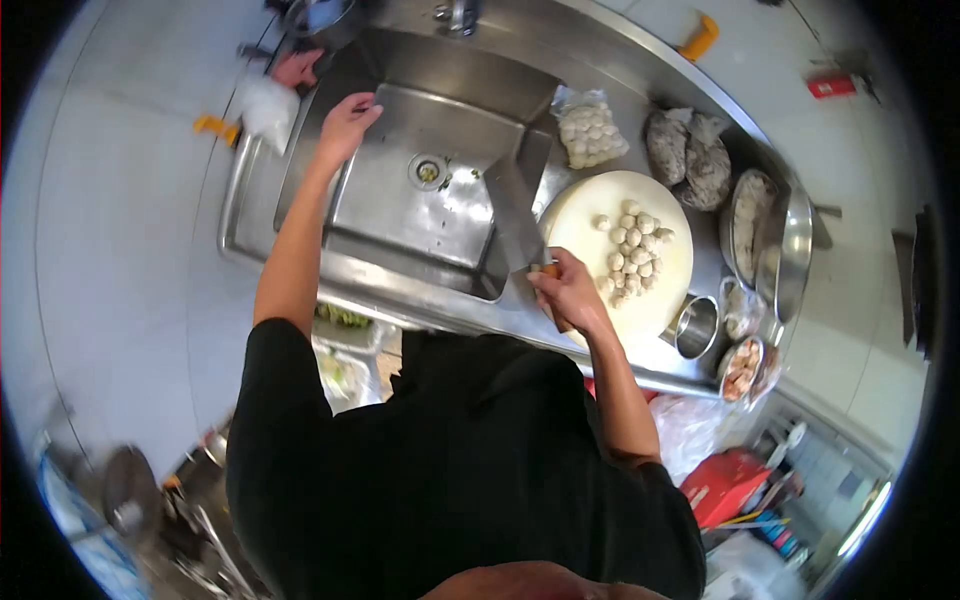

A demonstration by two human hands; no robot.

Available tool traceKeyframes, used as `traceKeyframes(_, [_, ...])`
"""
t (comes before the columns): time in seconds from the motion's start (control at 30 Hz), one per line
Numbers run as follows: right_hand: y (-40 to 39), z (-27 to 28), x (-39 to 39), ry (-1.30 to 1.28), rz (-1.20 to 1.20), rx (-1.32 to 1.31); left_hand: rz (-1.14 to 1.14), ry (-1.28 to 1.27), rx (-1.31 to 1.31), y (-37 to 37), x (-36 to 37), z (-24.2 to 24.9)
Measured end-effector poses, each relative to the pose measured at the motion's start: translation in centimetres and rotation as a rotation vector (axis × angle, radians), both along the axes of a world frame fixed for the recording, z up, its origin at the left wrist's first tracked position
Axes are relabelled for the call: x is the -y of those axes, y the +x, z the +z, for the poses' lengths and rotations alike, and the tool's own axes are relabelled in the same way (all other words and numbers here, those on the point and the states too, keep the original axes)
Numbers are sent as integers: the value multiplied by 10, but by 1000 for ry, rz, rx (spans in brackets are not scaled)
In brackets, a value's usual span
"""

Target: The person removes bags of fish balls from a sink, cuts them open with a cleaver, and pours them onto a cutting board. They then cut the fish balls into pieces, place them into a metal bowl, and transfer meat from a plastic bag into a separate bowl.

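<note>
My right hand (568, 290) is closed round the handle of a broad cleaver (515, 215), its blade over the sink's right edge beside the round board. Pale round balls (636, 240) lie in a cluster on the white board (590, 200). My left hand (348, 122) is raised over the left part of the steel sink (385, 180), fingers curled and thumb towards them; whether something small is between them I cannot make out. Behind the board lies a clear bag of similar balls (590, 130).
Dark-filled bags (688, 158), oval metal trays (785, 262), a steel cup (697, 327) and a bowl of pinkish pieces (741, 369) stand right of the board. A faucet (460, 16) is behind the sink, and a white bag (268, 110) at its left.
</note>
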State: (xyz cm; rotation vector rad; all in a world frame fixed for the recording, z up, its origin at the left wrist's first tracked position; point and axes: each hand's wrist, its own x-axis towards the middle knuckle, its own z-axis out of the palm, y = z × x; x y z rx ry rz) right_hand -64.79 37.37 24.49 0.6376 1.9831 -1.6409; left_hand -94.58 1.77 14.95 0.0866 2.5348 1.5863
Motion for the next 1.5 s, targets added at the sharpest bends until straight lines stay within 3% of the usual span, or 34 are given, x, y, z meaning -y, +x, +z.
traceKeyframes(0.07, [-17, -14, 21, -117, -107, 57, -146, -36, 93, -63, -42, -7])
traceKeyframes(0.23, [-51, -71, 48, -436, -309, 216, -29, 126, 252, -171, -124, -19])
traceKeyframes(0.3, [-64, -90, 57, -513, -362, 230, 29, 177, 309, -213, -137, -39])
traceKeyframes(0.4, [-87, -104, 67, -548, -374, 211, -181, 202, 350, -232, -140, -37])
traceKeyframes(0.5, [-109, -110, 73, -600, -410, 182, -181, 369, 446, -269, -131, -81])
traceKeyframes(0.57, [-123, -122, 74, -598, -377, 168, -249, 455, 480, -277, -125, -89])
traceKeyframes(0.7, [-147, -128, 77, -650, -437, 130, -44, 483, 522, -290, -137, -103])
traceKeyframes(0.77, [-158, -131, 78, -667, -435, 125, -88, 520, 531, -305, -138, -106])
traceKeyframes(0.93, [-181, -138, 89, -688, -459, 107, -123, 214, 675, -323, -137, -89])
traceKeyframes(1.1, [-193, -136, 93, -714, -511, 121, -191, 225, 655, -333, -131, -103])
traceKeyframes(1.5, [-219, -138, 94, -762, -604, 112, -49, 133, 625, -293, -149, -59])
